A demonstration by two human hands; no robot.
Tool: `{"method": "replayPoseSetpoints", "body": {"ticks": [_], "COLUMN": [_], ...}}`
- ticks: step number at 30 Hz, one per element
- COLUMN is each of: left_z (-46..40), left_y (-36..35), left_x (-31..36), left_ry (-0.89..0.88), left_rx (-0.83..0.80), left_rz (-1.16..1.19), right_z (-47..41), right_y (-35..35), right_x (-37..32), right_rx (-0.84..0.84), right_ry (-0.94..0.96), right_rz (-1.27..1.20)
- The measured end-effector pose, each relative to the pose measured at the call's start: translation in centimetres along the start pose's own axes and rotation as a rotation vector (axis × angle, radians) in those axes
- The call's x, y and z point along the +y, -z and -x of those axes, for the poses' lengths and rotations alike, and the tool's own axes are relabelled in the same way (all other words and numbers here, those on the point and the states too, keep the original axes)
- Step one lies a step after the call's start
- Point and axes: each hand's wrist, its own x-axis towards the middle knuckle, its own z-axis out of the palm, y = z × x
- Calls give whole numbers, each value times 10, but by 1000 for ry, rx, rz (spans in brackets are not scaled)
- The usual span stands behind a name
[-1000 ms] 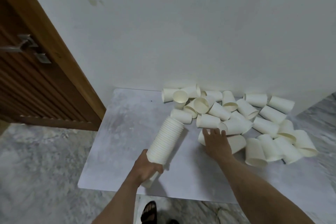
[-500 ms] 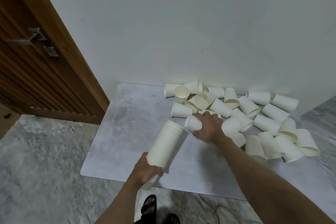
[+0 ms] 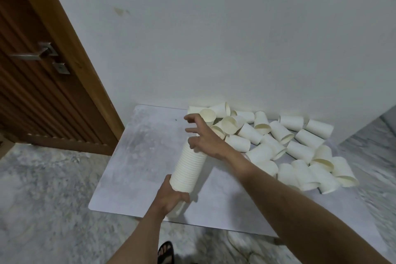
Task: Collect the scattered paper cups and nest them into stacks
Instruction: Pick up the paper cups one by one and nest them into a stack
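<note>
Now my right hand (image 3: 209,139) sits over the top of the stack (image 3: 189,170), fingers (image 3: 189,118) spread and loosely bent, with nothing visible in them. Half a second ago that hand was gripping a single cup down at the edge of the pile; that cup is no longer in it, and the hand has come across to the mouth of the stack, so I judge the cup has just gone in, though my palm hides the top rim and I cannot see it seated. My left hand (image 3: 169,197) still grips the stack near its bottom end, fingers curled round it, holding it tilted above the worktop (image 3: 137,156) with the open end pointing up and away from me.

That means one more cup nested and the pile one smaller, but the task is far from done: many loose cups (image 3: 300,146) lie on their sides across the right half of the worktop, crowded against the wall (image 3: 214,38), several resting on one another. The nearest ones lie just beyond my right hand, so the next pick is a short reach.

Little blocks me. The tangle itself is the nuisance: cups point every way, so each needs turning before it will slide in. The stack is long and held only at its base, so a hard push could tip it. To the left stands a wooden door (image 3: 42,92) with a metal handle (image 3: 32,54), well apart, and my sandalled foot (image 3: 165,252) shows on the marble floor (image 3: 42,199) below the worktop's edge.
</note>
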Motion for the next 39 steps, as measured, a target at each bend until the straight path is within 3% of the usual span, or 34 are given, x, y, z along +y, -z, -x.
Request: {"method": "replayPoseSetpoints", "body": {"ticks": [5, 7, 9, 11, 15, 22, 28, 39], "left_z": [7, 11, 13, 13, 12, 11, 17, 15], "left_y": [37, 57, 79, 97, 125, 180, 185, 187], "left_x": [-5, -9, -13, -18, -34, -88, -106, -107], "left_ry": [-32, -30, -41, -54, -76, -170, -214, -113], "left_rx": [71, 102, 162, 203, 282, 457, 427, 382], "left_rz": [60, 103, 124, 131, 161, 236, 344, 250], "right_z": [-21, -28, -33, -35, -38, -40, -32, -28], "right_y": [-24, -33, -51, -82, -148, -225, -251, -260], "right_x": [-30, -32, -29, -28, -41, -35, -19, -24], "right_rx": [303, 214, -21, -153, -49, -96, -102, -78], "right_ry": [106, -21, -173, -190, -10, 123, 109, 161], "right_rz": [-98, -92, -2, 36, 58, 227, 295, 385]}}
